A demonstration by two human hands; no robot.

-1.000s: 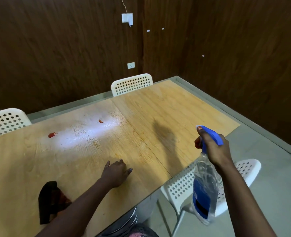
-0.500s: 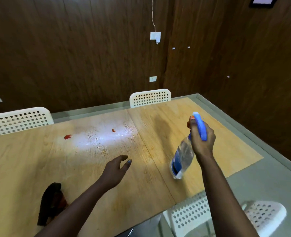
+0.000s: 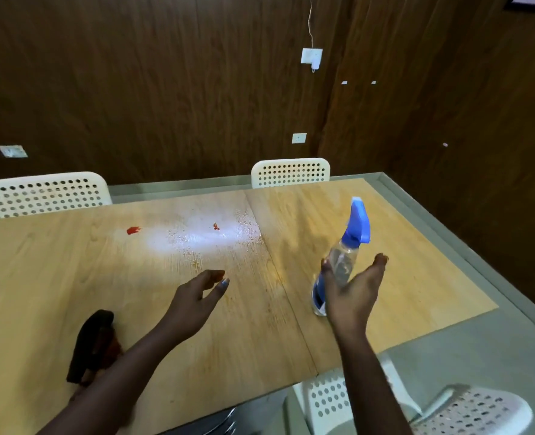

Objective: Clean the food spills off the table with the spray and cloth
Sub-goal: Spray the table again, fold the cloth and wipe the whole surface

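Observation:
A clear spray bottle (image 3: 358, 226) with a blue trigger head stands upright on the wooden table (image 3: 40, 277), right of the centre seam. My right hand (image 3: 350, 296) is just in front of it, fingers spread and straight, no grip on it. My left hand (image 3: 197, 296) hovers over the table's middle with loosely curled fingers, holding nothing. A dark cloth (image 3: 92, 343) lies crumpled near the front left, partly behind my left forearm. One red food spill (image 3: 133, 230) and a smaller one (image 3: 216, 226) sit at the far side, amid wet droplets and orange specks.
White perforated chairs stand at the far left (image 3: 43, 193), the far middle (image 3: 291, 172) and the near right (image 3: 448, 409). Dark wood walls close in behind and to the right. The table's right edge drops to a grey floor.
My right hand carried the spray bottle over the table, set it down upright and let go. My left hand lifted off the table surface.

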